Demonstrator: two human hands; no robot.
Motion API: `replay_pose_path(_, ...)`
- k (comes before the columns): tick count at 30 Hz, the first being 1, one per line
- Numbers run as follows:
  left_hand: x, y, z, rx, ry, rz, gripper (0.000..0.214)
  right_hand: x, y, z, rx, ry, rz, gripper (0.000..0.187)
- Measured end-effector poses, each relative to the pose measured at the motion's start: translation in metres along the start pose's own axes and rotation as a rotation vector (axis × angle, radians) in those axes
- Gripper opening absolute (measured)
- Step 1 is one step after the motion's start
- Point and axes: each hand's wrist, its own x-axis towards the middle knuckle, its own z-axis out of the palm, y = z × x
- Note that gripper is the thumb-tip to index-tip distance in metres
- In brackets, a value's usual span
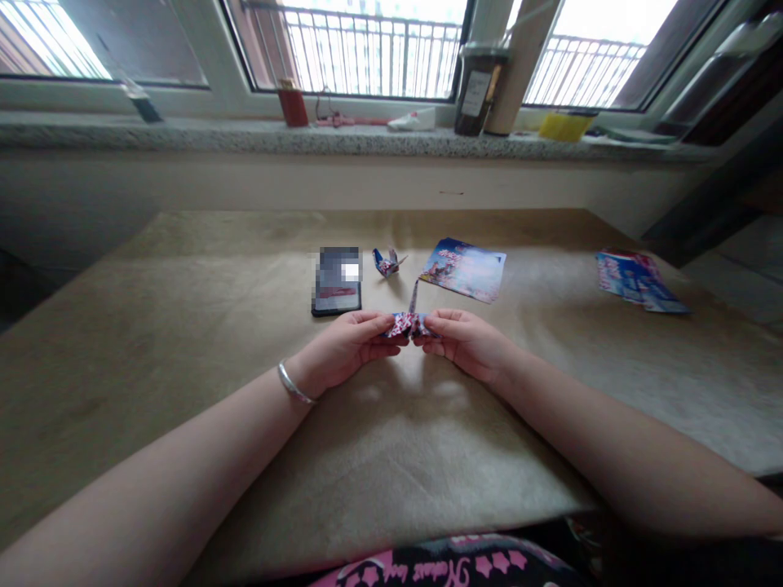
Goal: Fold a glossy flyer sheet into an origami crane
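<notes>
Between my two hands is a folded paper crane (404, 324), patterned in blue, white and red, with a thin point sticking up from its middle. My left hand (362, 337) pinches one side of it between thumb and fingers; a silver bangle circles that wrist. On the other side, my right hand (456, 336) grips the paper in the same way. Both hands are just above the table. A second paper crane (387, 262) stands a little beyond them, its wings raised.
A phone (337, 281) lies left of the standing crane. Printed sheets (468, 269) are stacked to the right, with more fanned sheets (641, 281) farther right on the tan table (183, 342). Behind, a stone windowsill (214, 139) holds a dark jar (477, 94) and a red container (293, 106).
</notes>
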Motion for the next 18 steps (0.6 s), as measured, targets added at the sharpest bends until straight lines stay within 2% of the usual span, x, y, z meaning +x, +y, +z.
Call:
replay_pose_path(7, 0.0013, 0.0004, -0.0030, -0.024, -0.035, -0.031, 0.013, -0.0006, 0.0013, 0.0007, 0.056, 0.001, 0.020, 0.014)
replay_pose_path(18, 0.0017, -0.0014, -0.0015, -0.098, -0.022, -0.055, 0.010, 0.0020, 0.0040, 0.0018, 0.114, -0.006, 0.023, 0.011)
